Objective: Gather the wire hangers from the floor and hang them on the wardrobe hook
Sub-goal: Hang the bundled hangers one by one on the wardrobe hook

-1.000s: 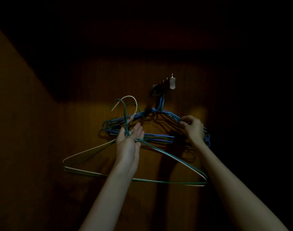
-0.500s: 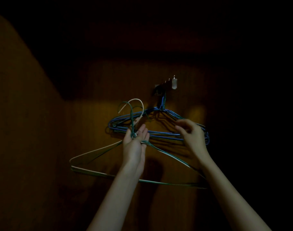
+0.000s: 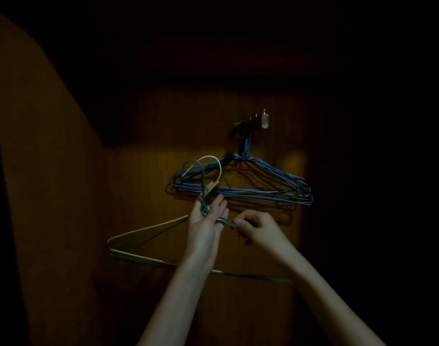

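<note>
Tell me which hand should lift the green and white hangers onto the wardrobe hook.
Left, probably. The left hand already holds the green and white hangers at their necks, below the wardrobe hook; the right hand only pinches one shoulder wire.

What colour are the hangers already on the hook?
Blue, mostly. The hung hangers show best in the head view.

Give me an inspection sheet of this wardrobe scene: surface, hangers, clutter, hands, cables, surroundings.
Surface: wooden wardrobe back panel, dimly lit.
Job's things: blue hangers hang bunched on the wardrobe hook; green and white hangers are held below, not yet hooked.
Clutter: nothing seen.
Grippers: left hand holds the green and white hangers at their necks; right hand pinches their right shoulder wire.
Cables: nothing seen.
Surroundings: wooden side wall at left; everything else too dark to tell.
</note>
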Action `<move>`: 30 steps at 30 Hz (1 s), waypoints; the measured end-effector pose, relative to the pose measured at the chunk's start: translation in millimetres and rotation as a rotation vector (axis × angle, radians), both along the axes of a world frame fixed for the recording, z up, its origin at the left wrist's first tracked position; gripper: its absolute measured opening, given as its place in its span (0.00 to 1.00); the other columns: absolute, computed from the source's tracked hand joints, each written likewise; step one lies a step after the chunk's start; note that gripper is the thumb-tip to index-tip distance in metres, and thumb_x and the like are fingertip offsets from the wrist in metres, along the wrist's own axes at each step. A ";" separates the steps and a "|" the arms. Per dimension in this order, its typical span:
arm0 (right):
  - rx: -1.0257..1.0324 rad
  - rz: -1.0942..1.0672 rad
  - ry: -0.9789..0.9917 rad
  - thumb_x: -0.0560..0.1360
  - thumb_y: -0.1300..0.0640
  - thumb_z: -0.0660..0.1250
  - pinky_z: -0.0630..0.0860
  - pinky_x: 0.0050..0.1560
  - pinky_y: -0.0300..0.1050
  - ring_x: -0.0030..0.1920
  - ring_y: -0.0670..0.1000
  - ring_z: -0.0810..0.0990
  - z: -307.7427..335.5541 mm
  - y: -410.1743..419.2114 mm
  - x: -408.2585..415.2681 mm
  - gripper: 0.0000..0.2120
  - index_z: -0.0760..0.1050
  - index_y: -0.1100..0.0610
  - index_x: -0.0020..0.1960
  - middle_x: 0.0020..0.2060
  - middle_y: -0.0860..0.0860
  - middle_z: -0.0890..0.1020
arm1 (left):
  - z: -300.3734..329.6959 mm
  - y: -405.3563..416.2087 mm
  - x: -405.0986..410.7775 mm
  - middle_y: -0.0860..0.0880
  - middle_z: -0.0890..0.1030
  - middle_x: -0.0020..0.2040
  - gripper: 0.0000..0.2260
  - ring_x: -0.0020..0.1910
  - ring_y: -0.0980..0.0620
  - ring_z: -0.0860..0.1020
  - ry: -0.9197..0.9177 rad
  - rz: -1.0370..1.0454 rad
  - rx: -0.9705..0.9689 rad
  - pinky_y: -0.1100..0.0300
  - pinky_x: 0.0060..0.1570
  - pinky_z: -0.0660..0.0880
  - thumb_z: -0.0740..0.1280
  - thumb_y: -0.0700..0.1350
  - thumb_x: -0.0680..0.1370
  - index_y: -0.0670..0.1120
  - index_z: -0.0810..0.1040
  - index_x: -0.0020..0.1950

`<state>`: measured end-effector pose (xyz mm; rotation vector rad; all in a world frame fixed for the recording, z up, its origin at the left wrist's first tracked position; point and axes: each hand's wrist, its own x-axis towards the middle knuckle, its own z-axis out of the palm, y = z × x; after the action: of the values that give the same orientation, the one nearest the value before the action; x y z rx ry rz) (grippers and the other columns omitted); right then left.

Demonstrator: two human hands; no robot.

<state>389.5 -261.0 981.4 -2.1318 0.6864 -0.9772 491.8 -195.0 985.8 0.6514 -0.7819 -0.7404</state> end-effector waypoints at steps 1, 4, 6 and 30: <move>0.005 -0.007 0.014 0.79 0.58 0.60 0.72 0.36 0.37 0.36 0.44 0.74 -1.2 1.7 0.0 0.09 0.74 0.51 0.42 0.34 0.48 0.76 | -0.9 2.8 0.4 0.37 0.70 0.68 0.17 0.67 0.42 0.70 -0.010 -0.015 0.007 0.53 0.64 0.68 0.53 0.34 0.81 0.51 0.72 0.62; 0.033 -0.011 0.035 0.80 0.58 0.58 0.73 0.37 0.38 0.36 0.44 0.73 -2.7 5.5 -2.1 0.10 0.72 0.52 0.41 0.34 0.49 0.75 | -3.2 10.9 0.9 0.35 0.70 0.67 0.18 0.66 0.41 0.71 -0.012 -0.088 0.025 0.53 0.63 0.69 0.54 0.31 0.80 0.52 0.72 0.60; 0.035 -0.009 0.041 0.80 0.58 0.58 0.73 0.38 0.40 0.36 0.45 0.73 -4.3 6.1 -4.1 0.11 0.71 0.51 0.40 0.33 0.49 0.74 | -4.5 15.0 0.4 0.35 0.70 0.67 0.19 0.66 0.40 0.71 -0.008 -0.127 0.037 0.52 0.62 0.70 0.54 0.31 0.80 0.50 0.70 0.63; -0.058 0.016 -0.174 0.76 0.60 0.65 0.70 0.27 0.35 0.29 0.39 0.75 1.7 13.3 -26.0 0.05 0.72 0.58 0.51 0.35 0.48 0.76 | -20.8 41.3 -27.2 0.38 0.73 0.65 0.20 0.64 0.44 0.73 0.110 -0.120 0.081 0.53 0.58 0.72 0.55 0.28 0.78 0.41 0.69 0.68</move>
<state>363.5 -247.7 983.1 -2.0682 0.5602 -1.1705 464.5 -153.7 965.0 0.6353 -0.6971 -0.9141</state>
